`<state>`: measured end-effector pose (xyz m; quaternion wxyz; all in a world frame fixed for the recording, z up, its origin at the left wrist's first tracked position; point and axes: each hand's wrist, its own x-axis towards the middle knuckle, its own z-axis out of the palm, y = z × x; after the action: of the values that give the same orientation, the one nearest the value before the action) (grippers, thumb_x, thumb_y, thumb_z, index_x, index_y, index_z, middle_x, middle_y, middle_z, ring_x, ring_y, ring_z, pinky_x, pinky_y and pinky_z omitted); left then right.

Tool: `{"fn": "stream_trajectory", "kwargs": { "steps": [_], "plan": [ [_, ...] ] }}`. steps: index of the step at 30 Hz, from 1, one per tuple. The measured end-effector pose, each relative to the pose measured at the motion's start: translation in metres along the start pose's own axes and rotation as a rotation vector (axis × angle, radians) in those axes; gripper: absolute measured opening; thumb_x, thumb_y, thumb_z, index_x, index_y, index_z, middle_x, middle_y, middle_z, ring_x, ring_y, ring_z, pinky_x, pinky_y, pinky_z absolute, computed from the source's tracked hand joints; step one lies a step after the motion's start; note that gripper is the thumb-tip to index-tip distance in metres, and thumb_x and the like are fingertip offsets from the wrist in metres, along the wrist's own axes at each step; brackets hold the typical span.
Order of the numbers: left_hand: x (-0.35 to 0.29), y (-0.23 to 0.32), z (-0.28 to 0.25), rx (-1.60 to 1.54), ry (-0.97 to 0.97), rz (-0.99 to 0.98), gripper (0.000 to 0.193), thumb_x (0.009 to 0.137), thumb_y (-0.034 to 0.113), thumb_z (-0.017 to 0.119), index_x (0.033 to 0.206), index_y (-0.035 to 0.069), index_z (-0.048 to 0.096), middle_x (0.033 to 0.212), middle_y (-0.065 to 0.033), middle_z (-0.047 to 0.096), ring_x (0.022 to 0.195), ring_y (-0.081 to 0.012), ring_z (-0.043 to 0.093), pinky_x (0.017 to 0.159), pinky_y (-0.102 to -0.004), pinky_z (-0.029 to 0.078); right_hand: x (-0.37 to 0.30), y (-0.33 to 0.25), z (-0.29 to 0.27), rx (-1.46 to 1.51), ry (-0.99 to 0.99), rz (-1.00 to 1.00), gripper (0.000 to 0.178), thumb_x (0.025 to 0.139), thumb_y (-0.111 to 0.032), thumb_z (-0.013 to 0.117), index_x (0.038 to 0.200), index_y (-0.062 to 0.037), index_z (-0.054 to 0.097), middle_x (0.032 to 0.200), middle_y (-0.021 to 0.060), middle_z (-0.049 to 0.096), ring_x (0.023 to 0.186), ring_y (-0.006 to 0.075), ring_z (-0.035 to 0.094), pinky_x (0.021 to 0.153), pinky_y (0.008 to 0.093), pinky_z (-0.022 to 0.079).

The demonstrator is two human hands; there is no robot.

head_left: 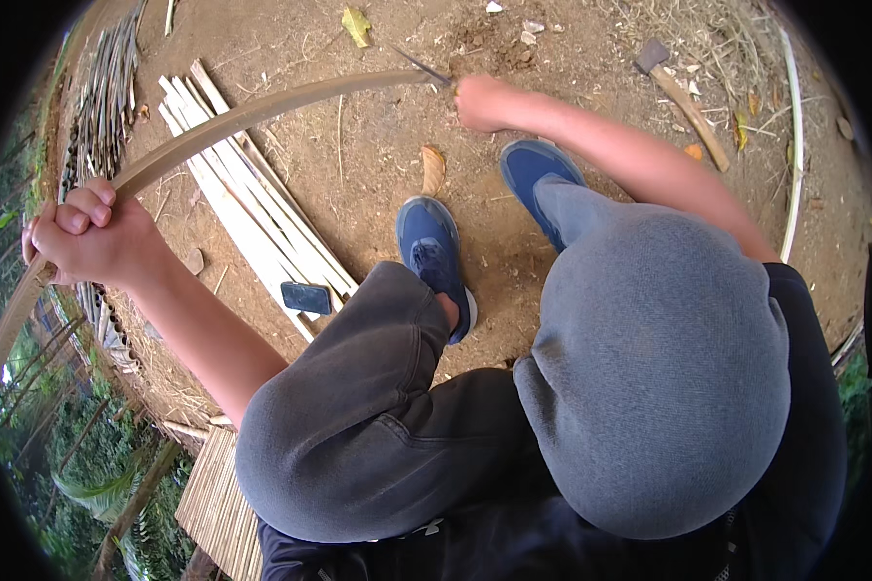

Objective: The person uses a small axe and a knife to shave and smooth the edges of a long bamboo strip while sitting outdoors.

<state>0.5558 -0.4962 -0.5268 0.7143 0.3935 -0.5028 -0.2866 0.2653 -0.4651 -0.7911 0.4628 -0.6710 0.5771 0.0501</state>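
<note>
A long split-bamboo strip, bowed by the lens, runs from the left rim to the far middle. My left hand is closed around it at the left, the fingers wrapped over it. At its far end my right hand is shut in a fist on a knife. The thin dark blade points up and left from the fist and lies across the strip's end. The knife's handle is hidden in my fingers, and whether the blade touches the strip I cannot tell.
Pale split strips lie on the dirt, with a black phone on their near end. A wooden-handled hatchet lies at the far right. Thin dark sticks are piled far left. A slatted bamboo surface is beside me.
</note>
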Motion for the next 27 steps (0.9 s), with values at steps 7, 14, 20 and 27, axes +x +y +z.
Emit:
{"fn": "stream_trajectory", "kwargs": {
  "steps": [7, 14, 20, 27],
  "plan": [
    [0.004, -0.01, 0.008, -0.002, 0.013, -0.044, 0.026, 0.084, 0.004, 0.047, 0.064, 0.018, 0.039, 0.047, 0.0057, 0.033, 0.037, -0.0094, 0.032, 0.04, -0.0266, 0.034, 0.016, 0.037, 0.006, -0.044, 0.034, 0.046, 0.037, 0.086, -0.004, 0.051, 0.118, 0.011, 0.062, 0.101, 0.0243, 0.068, 0.081, 0.0293, 0.069, 0.071, 0.0371, 0.058],
    [0.006, -0.007, -0.001, 0.011, -0.013, -0.017, 0.023, 0.084, 0.003, 0.044, 0.068, 0.019, 0.042, 0.048, 0.0064, 0.033, 0.038, -0.0094, 0.033, 0.041, -0.0269, 0.034, 0.005, 0.005, -0.01, -0.055, -0.049, 0.033, 0.039, 0.085, -0.003, 0.051, 0.12, 0.0119, 0.06, 0.102, 0.0258, 0.068, 0.085, 0.0324, 0.07, 0.073, 0.0413, 0.057],
    [0.011, -0.004, -0.008, -0.039, 0.02, -0.031, 0.021, 0.086, 0.003, 0.047, 0.076, 0.022, 0.048, 0.049, 0.0045, 0.034, 0.038, -0.0098, 0.034, 0.038, -0.0256, 0.036, 0.013, -0.001, -0.005, -0.067, 0.005, 0.008, 0.036, 0.088, -0.005, 0.05, 0.118, 0.0113, 0.059, 0.1, 0.026, 0.068, 0.083, 0.0327, 0.07, 0.072, 0.0426, 0.056],
    [0.007, -0.013, -0.009, 0.024, 0.074, 0.052, 0.019, 0.086, 0.003, 0.048, 0.09, 0.022, 0.051, 0.05, 0.0041, 0.035, 0.038, -0.0112, 0.035, 0.038, -0.0274, 0.037, 0.019, 0.011, -0.003, -0.096, -0.04, 0.023, 0.032, 0.094, -0.01, 0.048, 0.115, 0.0115, 0.057, 0.099, 0.0273, 0.068, 0.089, 0.036, 0.069, 0.077, 0.046, 0.056]
  ]
}}
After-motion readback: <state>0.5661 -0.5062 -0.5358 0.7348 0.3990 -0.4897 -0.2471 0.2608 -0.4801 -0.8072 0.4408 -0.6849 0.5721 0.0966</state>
